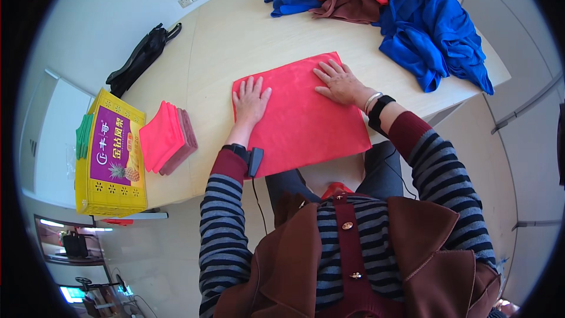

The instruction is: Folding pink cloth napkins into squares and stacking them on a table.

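Observation:
A red cloth (303,119) lies spread out in a square on the pale table, its near edge hanging over the front towards my lap. Flat on its far left corner rests my left hand (251,103), fingers extended and a little apart. My right hand (341,85) presses on the far right part of the same cloth, with its fingers spread. Neither hand grips anything. To the left stands a stack of folded cloths, red ones (162,139) in front of brown ones (185,147).
A heap of crumpled blue cloths (424,29), with red and brown ones (348,5) among them, covers the far right. At the left edge sits a yellow box (112,200) with green folded cloths (84,136) at its side. A black bag (141,59) lies by the wall.

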A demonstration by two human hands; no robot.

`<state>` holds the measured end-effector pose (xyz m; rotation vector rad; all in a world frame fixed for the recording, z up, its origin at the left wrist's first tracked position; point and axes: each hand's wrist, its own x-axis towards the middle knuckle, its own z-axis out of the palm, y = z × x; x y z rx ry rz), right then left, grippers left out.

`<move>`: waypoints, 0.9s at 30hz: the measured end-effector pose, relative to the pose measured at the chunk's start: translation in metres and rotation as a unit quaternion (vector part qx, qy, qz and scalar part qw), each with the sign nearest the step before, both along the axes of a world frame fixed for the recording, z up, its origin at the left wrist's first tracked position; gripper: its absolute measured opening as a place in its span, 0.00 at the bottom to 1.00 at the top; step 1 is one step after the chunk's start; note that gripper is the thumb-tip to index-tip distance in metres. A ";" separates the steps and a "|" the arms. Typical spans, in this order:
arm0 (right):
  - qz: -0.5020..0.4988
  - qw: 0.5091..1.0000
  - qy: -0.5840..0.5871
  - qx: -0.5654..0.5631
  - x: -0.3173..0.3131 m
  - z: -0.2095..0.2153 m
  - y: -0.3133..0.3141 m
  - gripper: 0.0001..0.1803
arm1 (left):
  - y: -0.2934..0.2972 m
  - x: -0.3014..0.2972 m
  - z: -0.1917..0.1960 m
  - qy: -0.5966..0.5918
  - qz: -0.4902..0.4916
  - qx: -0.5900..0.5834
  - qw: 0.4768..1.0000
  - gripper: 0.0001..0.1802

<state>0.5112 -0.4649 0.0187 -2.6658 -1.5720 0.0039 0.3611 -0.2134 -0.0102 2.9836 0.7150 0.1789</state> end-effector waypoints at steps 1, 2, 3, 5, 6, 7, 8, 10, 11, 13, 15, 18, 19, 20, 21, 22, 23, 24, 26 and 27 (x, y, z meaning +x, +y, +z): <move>-0.003 1.000 0.001 -0.002 0.001 0.000 -0.001 0.35 | -0.001 0.000 0.000 0.001 -0.003 -0.002 1.000 0.35; -0.003 1.000 0.010 -0.004 0.003 0.001 -0.002 0.35 | -0.001 -0.001 0.001 -0.005 0.019 -0.009 1.000 0.35; -0.004 1.000 0.017 -0.004 0.005 0.002 -0.002 0.35 | -0.001 -0.001 0.003 -0.013 0.040 -0.015 0.999 0.35; -0.006 1.000 0.026 -0.008 -0.001 0.007 -0.005 0.35 | -0.006 -0.004 0.005 -0.018 0.061 -0.024 0.998 0.35; 0.011 0.999 0.030 -0.001 -0.009 0.010 -0.007 0.35 | -0.009 -0.011 0.005 -0.023 0.045 -0.009 0.999 0.35; 0.028 0.999 0.035 0.004 -0.018 0.012 -0.011 0.36 | -0.013 -0.020 0.003 -0.027 0.030 0.006 0.999 0.35; 0.045 0.998 0.039 0.011 -0.031 0.016 -0.016 0.36 | -0.018 -0.033 0.005 -0.032 0.016 0.021 0.999 0.35; 0.074 0.995 0.063 0.029 -0.055 0.007 -0.038 0.37 | -0.037 -0.057 0.010 -0.027 -0.046 -0.014 0.998 0.35; 0.105 0.990 0.077 0.047 -0.069 0.003 -0.051 0.37 | -0.047 -0.074 0.012 -0.030 -0.105 -0.050 0.993 0.34; 0.130 0.985 0.096 0.066 -0.089 0.007 -0.079 0.38 | -0.071 -0.108 0.025 -0.016 -0.163 -0.057 0.985 0.35; 0.150 0.983 0.086 0.054 -0.099 0.014 -0.104 0.36 | -0.087 -0.142 0.034 0.000 -0.214 -0.065 0.975 0.36; 0.162 0.983 0.074 0.037 -0.100 0.021 -0.137 0.36 | -0.102 -0.182 0.045 -0.038 -0.233 -0.051 0.970 0.35; 0.162 0.984 0.063 0.027 -0.100 0.022 -0.146 0.36 | -0.101 -0.191 0.039 -0.036 -0.233 -0.053 0.970 0.35; 0.164 0.985 0.049 0.018 -0.101 0.022 -0.150 0.37 | -0.098 -0.200 0.030 -0.057 -0.225 -0.021 0.973 0.34; 0.165 0.985 0.050 0.017 -0.101 0.021 -0.149 0.37 | -0.094 -0.206 0.023 -0.079 -0.217 0.012 0.973 0.33; 0.156 0.986 0.043 0.029 -0.098 0.020 -0.147 0.38 | -0.090 -0.211 0.017 -0.101 -0.208 0.045 0.972 0.33; 0.145 0.988 0.036 0.039 -0.096 0.016 -0.147 0.40 | -0.090 -0.213 0.017 -0.101 -0.209 0.043 0.972 0.33; 0.135 0.989 0.029 0.049 -0.095 0.013 -0.147 0.42 | -0.089 -0.213 0.018 -0.117 -0.202 0.039 0.972 0.31; 0.134 0.988 0.029 0.064 -0.092 0.006 -0.145 0.42 | -0.088 -0.213 0.022 -0.153 -0.184 0.036 0.970 0.27; 0.132 0.988 0.031 0.080 -0.091 0.003 -0.145 0.43 | -0.088 -0.214 0.022 -0.155 -0.183 0.038 0.970 0.27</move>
